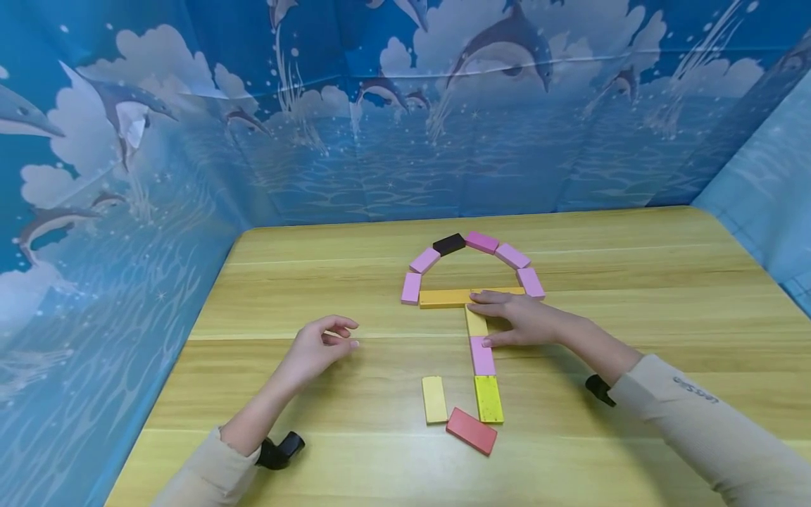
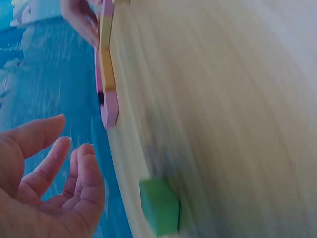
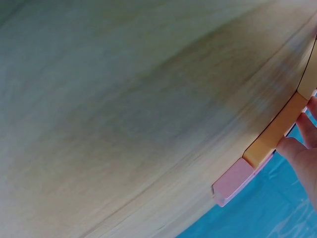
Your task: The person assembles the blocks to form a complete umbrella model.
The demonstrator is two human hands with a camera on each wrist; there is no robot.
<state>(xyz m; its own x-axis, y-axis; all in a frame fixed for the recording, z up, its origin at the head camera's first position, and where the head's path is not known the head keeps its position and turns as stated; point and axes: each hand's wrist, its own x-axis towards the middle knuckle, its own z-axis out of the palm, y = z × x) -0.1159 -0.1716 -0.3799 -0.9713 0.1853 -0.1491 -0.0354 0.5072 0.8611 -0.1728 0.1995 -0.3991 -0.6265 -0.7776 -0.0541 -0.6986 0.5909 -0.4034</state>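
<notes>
My right hand (image 1: 522, 319) lies over the row of orange blocks (image 1: 443, 299), its fingertips touching there. The thumb reaches the pink block (image 1: 483, 358) in a column below, between a pale yellow block (image 1: 475, 322) and a bright yellow block (image 1: 488, 399). An arch of pink blocks (image 1: 412, 288) and one black block (image 1: 449, 244) curves above the orange row. My left hand (image 1: 317, 348) hovers left of the column with loosely bent fingers, holding nothing. In the left wrist view, a green block (image 2: 159, 206) stands on the table beyond that hand.
A cream block (image 1: 434, 400) and a tilted red block (image 1: 472, 431) lie near the column's lower end. The wooden table (image 1: 253, 282) is bordered by a blue dolphin-print curtain (image 1: 405, 169) at the back and left.
</notes>
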